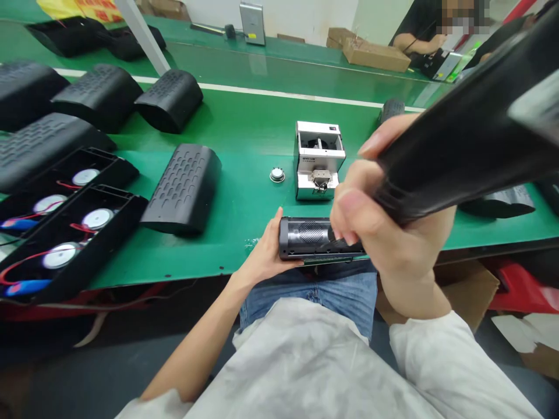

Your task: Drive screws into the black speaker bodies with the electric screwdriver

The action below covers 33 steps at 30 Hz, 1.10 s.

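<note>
Head view: beyond the black casing point(308, 233) at the table's point(244, 198) near edge stands a silver device point(320, 160); the left hand point(266, 247) grips the casing, the right hand point(393, 233) clenches what seems a black power tool point(471, 128).

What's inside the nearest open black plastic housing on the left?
That housing holds two round, pale discs, red wires and a blue cylindrical piece. What lies beneath the discs is covered.
</note>
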### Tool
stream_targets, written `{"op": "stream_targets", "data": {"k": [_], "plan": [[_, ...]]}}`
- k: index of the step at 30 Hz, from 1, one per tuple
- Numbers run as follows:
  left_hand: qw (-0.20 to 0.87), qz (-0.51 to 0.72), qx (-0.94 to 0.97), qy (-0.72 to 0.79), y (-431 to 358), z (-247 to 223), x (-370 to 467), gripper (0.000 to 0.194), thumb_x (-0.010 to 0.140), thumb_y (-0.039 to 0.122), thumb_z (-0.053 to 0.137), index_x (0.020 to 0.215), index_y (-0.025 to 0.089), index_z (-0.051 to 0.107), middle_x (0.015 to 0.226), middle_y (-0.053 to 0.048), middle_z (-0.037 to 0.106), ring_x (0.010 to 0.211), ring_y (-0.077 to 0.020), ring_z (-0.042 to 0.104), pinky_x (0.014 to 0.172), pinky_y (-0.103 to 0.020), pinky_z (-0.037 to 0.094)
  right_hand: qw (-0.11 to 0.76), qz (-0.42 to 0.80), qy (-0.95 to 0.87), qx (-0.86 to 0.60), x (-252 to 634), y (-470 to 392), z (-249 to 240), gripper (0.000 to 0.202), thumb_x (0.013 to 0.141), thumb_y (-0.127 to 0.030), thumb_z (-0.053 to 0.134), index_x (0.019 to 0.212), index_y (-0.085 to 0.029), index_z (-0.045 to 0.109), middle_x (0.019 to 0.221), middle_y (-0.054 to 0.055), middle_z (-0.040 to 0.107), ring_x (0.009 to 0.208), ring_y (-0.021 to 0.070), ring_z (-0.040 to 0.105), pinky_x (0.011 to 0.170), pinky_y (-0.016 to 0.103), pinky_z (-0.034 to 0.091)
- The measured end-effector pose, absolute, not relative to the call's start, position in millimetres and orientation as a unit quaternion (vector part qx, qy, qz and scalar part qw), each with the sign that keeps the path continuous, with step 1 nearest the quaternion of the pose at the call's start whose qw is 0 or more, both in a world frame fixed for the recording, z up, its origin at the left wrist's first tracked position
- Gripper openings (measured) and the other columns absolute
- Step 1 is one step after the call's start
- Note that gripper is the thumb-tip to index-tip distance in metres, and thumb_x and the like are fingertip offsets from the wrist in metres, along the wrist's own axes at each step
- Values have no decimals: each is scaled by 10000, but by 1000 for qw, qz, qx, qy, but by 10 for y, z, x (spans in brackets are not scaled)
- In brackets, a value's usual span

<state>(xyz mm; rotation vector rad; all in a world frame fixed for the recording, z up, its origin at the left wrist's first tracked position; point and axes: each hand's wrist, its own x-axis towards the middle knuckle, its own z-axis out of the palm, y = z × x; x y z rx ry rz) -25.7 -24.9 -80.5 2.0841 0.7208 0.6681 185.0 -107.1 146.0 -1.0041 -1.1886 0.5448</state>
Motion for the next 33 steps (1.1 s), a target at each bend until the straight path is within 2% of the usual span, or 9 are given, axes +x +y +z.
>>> {"op": "stream_targets", "data": {"k": [3, 6, 10, 14, 19, 26, 29, 31, 33], "plan": [[403, 270, 827, 285, -253, -834, -249, 1521, 862, 474, 1060, 1930, 291, -7, 1884, -274, 365, 1731, -518, 449, 1423, -723, 411, 661, 298, -568, -389, 1802, -1026, 1254, 336, 928, -175, 890, 1123, -285, 639, 724, -59, 677, 563, 165, 667, 542, 313, 597], [390, 280, 832, 277, -266, -888, -242, 1540, 847, 454, 1079, 1929, 315, -10, 1886, -276, 360, 1716, -522, 465, 1395, -735, 444, 655, 313, -583, -363, 1815, -1047, 1027, 316, 961, -124, 843, 1125, -286, 627, 726, -77, 654, 492, 131, 577, 500, 288, 530], [389, 300, 830, 265, -285, -914, -223, 1557, 819, 424, 1099, 1929, 349, 10, 1795, -254, 456, 1642, -504, 546, 1339, -726, 510, 660, 312, -592, -342, 1900, -1132, 851, 358, 1008, -101, 797, 1208, -320, 597, 758, -93, 597, 529, 133, 564, 547, 297, 531], [389, 313, 825, 266, -301, -890, -198, 1617, 773, 378, 1127, 1928, 370, -4, 1674, -228, 538, 1539, -491, 614, 1267, -703, 572, 661, 309, -589, -347, 1925, -1174, 834, 340, 1034, -89, 751, 1213, -321, 579, 729, -100, 564, 517, 138, 565, 564, 300, 533], [396, 325, 816, 269, -327, -885, -185, 1641, 725, 335, 1147, 1929, 387, 33, 1653, -200, 555, 1526, -474, 623, 1265, -672, 580, 661, 300, -598, -339, 1884, -1161, 882, 312, 1019, -98, 748, 1189, -318, 608, 691, -102, 586, 437, 132, 518, 473, 271, 497], [402, 328, 813, 266, -314, -880, -178, 1582, 717, 305, 1133, 1913, 411, 103, 1666, -183, 555, 1545, -467, 618, 1269, -684, 588, 657, 301, -600, -342, 1861, -1075, 894, 271, 1004, -175, 800, 1141, -333, 627, 642, -125, 525, 368, 116, 448, 404, 240, 461], [400, 333, 810, 271, -312, -858, -176, 1564, 719, 269, 1126, 1909, 399, 120, 1677, -192, 553, 1546, -471, 621, 1277, -683, 583, 641, 325, -612, -329, 1923, -1102, 1080, 278, 1006, -213, 804, 1212, -359, 688, 633, -110, 564, 357, 132, 463, 386, 260, 478], [401, 334, 808, 274, -312, -841, -177, 1521, 743, 272, 1109, 1909, 390, 140, 1668, -191, 566, 1531, -466, 636, 1271, -674, 589, 660, 327, -594, -323, 2003, -1101, 1308, 349, 967, -278, 882, 1269, -389, 749, 582, -108, 535, 295, 135, 370, 312, 272, 396], [401, 334, 809, 271, -308, -828, -178, 1471, 775, 286, 1086, 1908, 389, 154, 1675, -188, 566, 1533, -463, 637, 1270, -667, 591, 712, 291, -546, -332, 2101, -998, 1549, 449, 846, -329, 1033, 1222, -410, 801, 541, -113, 481, 275, 113, 251, 275, 276, 290]]}}
